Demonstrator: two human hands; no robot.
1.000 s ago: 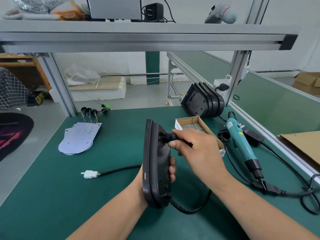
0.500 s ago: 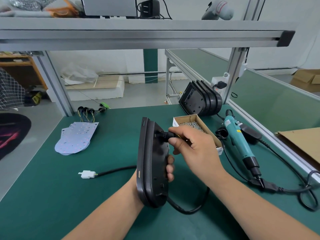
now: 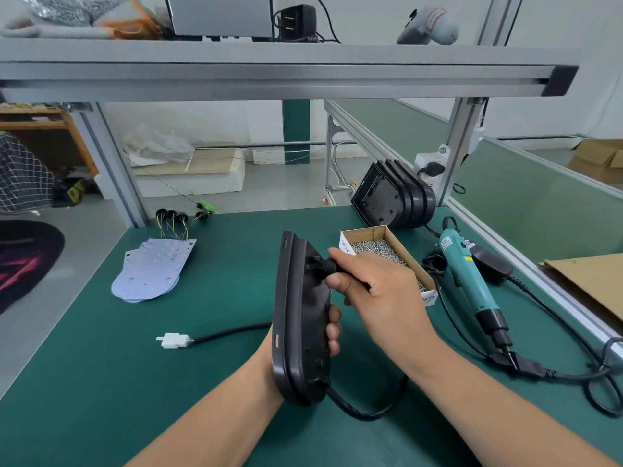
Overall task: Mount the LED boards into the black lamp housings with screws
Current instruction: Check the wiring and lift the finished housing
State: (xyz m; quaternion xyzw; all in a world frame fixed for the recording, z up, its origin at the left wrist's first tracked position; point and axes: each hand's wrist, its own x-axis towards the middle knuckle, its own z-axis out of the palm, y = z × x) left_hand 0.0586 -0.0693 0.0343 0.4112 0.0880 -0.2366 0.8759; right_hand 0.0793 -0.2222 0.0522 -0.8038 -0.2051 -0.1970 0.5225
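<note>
Head: right fingers (image 3: 338, 282) pinch plug (image 3: 324, 266) — left fingers (image 3: 333, 329) grip housing (image 3: 296, 318).

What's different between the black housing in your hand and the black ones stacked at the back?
The held housing is single, gripped on edge by the left hand; the stacked housings are several, nested, leaning on the table. The held housing has a cable, which the right hand grips at its fitting; none plainly belongs to the stacked housings. Both are black and similarly shaped.

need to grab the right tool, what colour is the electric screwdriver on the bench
The electric screwdriver is teal with a black end; head view.
</note>
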